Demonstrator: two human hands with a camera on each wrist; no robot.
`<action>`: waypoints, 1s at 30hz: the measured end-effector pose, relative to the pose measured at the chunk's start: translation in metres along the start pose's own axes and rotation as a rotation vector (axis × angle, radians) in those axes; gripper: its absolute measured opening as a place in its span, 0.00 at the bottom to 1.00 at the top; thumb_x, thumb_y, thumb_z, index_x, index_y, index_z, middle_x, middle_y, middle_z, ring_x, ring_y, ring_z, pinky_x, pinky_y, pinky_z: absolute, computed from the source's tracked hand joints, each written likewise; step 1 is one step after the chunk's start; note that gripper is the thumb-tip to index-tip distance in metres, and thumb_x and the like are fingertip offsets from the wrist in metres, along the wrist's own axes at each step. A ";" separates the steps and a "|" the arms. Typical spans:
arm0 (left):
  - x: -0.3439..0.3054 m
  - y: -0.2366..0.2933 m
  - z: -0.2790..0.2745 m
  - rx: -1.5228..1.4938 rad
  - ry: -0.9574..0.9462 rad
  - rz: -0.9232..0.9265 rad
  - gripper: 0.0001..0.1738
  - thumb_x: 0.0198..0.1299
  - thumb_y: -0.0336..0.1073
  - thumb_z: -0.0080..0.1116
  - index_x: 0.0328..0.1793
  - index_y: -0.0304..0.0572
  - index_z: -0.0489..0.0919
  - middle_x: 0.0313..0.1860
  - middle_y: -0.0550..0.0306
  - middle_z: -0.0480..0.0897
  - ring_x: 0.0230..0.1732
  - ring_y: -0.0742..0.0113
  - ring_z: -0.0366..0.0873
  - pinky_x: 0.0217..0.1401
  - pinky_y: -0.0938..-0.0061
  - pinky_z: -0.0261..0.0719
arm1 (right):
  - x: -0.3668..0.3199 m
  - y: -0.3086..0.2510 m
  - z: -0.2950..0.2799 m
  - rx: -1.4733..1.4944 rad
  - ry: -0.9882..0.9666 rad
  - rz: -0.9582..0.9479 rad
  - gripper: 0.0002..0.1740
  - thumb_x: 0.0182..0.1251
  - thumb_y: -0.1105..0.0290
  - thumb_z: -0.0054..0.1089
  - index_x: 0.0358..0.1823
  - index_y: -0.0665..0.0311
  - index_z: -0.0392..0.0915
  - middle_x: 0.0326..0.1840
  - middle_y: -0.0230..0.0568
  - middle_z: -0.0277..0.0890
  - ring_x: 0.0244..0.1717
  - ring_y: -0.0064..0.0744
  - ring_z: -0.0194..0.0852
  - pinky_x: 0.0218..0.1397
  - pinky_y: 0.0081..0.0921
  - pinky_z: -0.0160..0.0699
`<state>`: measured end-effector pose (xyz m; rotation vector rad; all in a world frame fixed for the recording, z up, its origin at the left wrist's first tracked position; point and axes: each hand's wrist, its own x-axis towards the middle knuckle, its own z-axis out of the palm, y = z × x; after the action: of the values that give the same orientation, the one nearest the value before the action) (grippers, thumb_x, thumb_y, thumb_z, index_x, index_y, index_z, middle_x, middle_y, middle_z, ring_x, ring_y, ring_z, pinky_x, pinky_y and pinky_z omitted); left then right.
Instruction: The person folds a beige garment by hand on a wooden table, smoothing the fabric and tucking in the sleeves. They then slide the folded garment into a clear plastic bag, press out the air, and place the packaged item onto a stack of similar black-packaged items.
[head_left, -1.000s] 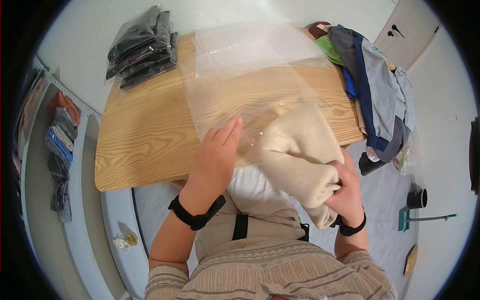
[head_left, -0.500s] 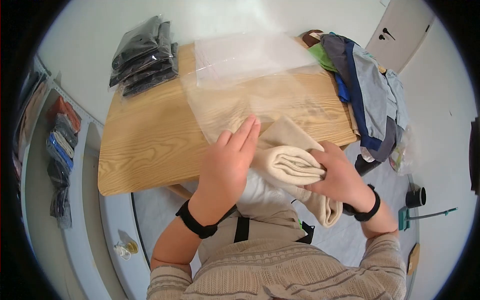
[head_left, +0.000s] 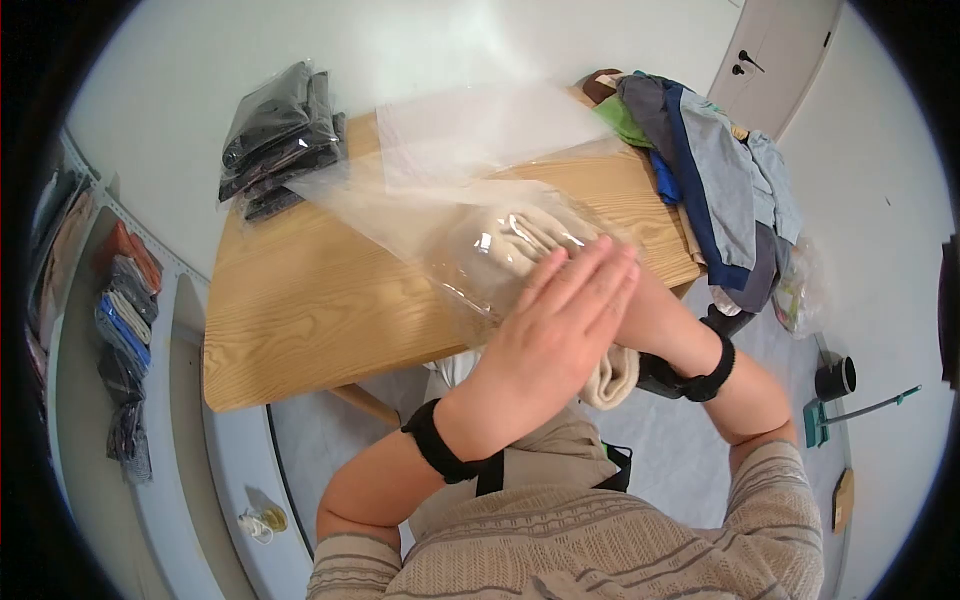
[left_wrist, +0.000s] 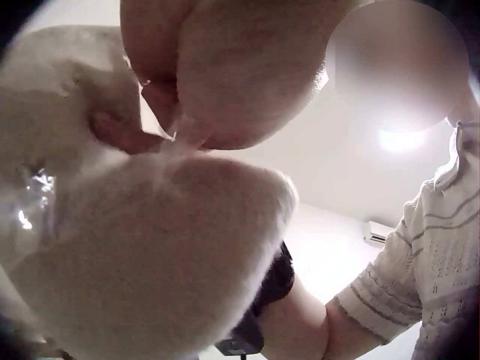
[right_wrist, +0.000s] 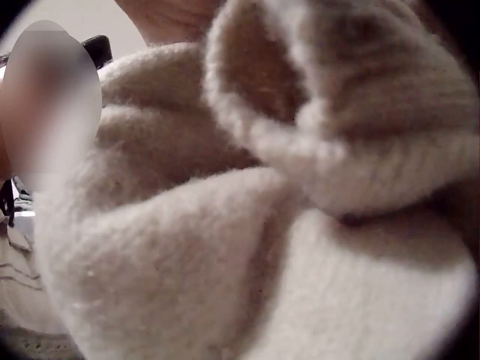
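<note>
A folded cream knit sweater (head_left: 525, 235) lies partly inside a clear plastic bag (head_left: 440, 255) at the table's near edge. Its shiny film covers the front folds, while a rolled part hangs out below the hands. My right hand (head_left: 645, 300) grips the sweater at the bag's mouth; most of its fingers are hidden behind my left hand. With straight fingers, my left hand (head_left: 545, 350) lies across the bag and over the right hand; its thumb is hidden. A ribbed cuff (right_wrist: 262, 82) and soft folds fill the right wrist view.
Flat clear bags (head_left: 480, 125) lie at the back of the wooden table (head_left: 290, 310). Packed dark garments (head_left: 275, 145) are stacked at the back left. Loose clothes (head_left: 700, 180) hang over the right edge. A shelf (head_left: 165, 330) with folded clothes stands at left.
The right hand has carried the sweater forward and left into the bag. The left hand has moved right, now over the right hand, and the bag's far corner has swung left.
</note>
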<state>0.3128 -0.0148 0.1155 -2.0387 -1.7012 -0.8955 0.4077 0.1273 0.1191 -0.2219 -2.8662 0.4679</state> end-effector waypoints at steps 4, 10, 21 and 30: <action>0.002 0.003 -0.001 -0.067 -0.004 0.087 0.28 0.56 0.28 0.50 0.66 0.30 0.69 0.71 0.48 0.66 0.73 0.53 0.60 0.74 0.56 0.55 | 0.016 -0.012 0.008 0.544 0.380 -0.089 0.21 0.57 0.60 0.63 0.48 0.66 0.75 0.45 0.53 0.76 0.47 0.54 0.74 0.50 0.39 0.74; -0.009 0.008 -0.020 -0.133 -0.037 0.135 0.28 0.56 0.25 0.49 0.66 0.30 0.69 0.72 0.47 0.66 0.74 0.51 0.59 0.74 0.56 0.54 | 0.035 -0.008 -0.002 0.127 0.389 0.152 0.24 0.53 0.56 0.66 0.45 0.67 0.76 0.42 0.58 0.75 0.45 0.54 0.74 0.49 0.41 0.74; -0.043 0.009 0.005 -0.174 -0.061 -0.085 0.31 0.55 0.18 0.44 0.69 0.29 0.66 0.74 0.46 0.62 0.77 0.49 0.54 0.76 0.54 0.48 | 0.077 0.007 0.016 -0.130 0.106 0.370 0.34 0.57 0.41 0.59 0.47 0.69 0.79 0.41 0.63 0.77 0.45 0.55 0.76 0.50 0.41 0.75; -0.052 0.005 0.017 -0.070 -0.143 -0.152 0.31 0.54 0.20 0.46 0.68 0.36 0.69 0.75 0.50 0.60 0.77 0.49 0.51 0.73 0.39 0.45 | 0.080 0.054 0.026 0.393 -0.202 0.396 0.30 0.67 0.46 0.51 0.52 0.68 0.77 0.49 0.59 0.78 0.57 0.52 0.74 0.61 0.36 0.68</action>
<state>0.3179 -0.0448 0.0691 -2.0864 -1.9488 -0.8860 0.3302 0.1848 0.0937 -0.7090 -2.8373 1.1707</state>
